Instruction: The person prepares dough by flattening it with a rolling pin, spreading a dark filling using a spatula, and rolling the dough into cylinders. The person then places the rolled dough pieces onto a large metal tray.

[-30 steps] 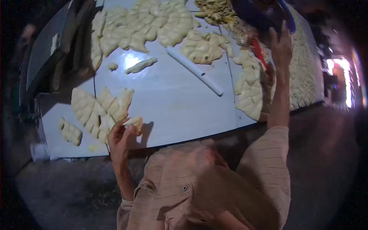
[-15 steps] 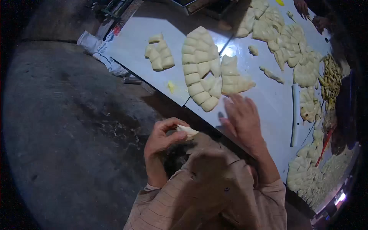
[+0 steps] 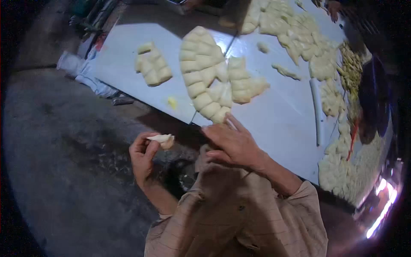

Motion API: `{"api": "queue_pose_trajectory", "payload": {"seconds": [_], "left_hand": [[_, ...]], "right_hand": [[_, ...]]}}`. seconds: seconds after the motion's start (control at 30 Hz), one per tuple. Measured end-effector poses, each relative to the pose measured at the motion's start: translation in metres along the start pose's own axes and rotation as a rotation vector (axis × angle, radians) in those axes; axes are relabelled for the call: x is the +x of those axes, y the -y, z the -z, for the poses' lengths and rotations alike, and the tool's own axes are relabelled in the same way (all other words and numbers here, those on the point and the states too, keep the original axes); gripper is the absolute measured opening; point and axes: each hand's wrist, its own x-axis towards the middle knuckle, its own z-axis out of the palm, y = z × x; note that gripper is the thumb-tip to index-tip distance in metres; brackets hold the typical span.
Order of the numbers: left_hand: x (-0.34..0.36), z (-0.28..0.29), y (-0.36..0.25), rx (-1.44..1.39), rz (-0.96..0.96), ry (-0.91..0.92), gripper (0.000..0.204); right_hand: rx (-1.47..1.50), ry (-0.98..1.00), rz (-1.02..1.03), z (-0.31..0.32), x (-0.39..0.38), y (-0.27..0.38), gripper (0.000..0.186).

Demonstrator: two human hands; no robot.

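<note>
Off the table's near edge, my left hand (image 3: 143,159) pinches a small pale piece of dough (image 3: 163,140) between thumb and fingers. My right hand (image 3: 234,143) reaches across the table edge, palm down, fingers stretched out. Its fingertips are at the near end of a long oval cluster of pale dough pieces (image 3: 199,88), and I cannot tell whether they touch. A smaller dough group (image 3: 244,83) lies against the cluster's right side. Another small block of dough pieces (image 3: 153,66) sits apart to the left. Beside it is a yellow smear (image 3: 172,103).
The white table (image 3: 274,120) carries flat dough sheets (image 3: 325,64) along its right. A white rod (image 3: 316,111), a heap of yellowish strips (image 3: 351,70) and a red-handled tool (image 3: 353,139) lie there. Another person's hand (image 3: 334,9) shows at upper right. A white bag (image 3: 92,79) hangs off the left corner.
The view has shifted, so the table sits further left. My right hand has turned leftward, from below the small dough group to the oval cluster's near end. My left hand keeps its dough.
</note>
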Motion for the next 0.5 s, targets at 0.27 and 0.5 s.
{"api": "queue_pose_trajectory", "payload": {"seconds": [0.27, 0.5], "left_hand": [[0.038, -0.063, -0.005, 0.049, 0.037, 0.258, 0.023], [0.026, -0.184, -0.011, 0.094, 0.188, 0.769, 0.023]], "right_hand": [[-0.088, -0.101, -0.704, -0.001, -0.118, -0.009, 0.096], [-0.595, -0.452, -0.974, 0.034, -0.174, -0.025, 0.049]]}}
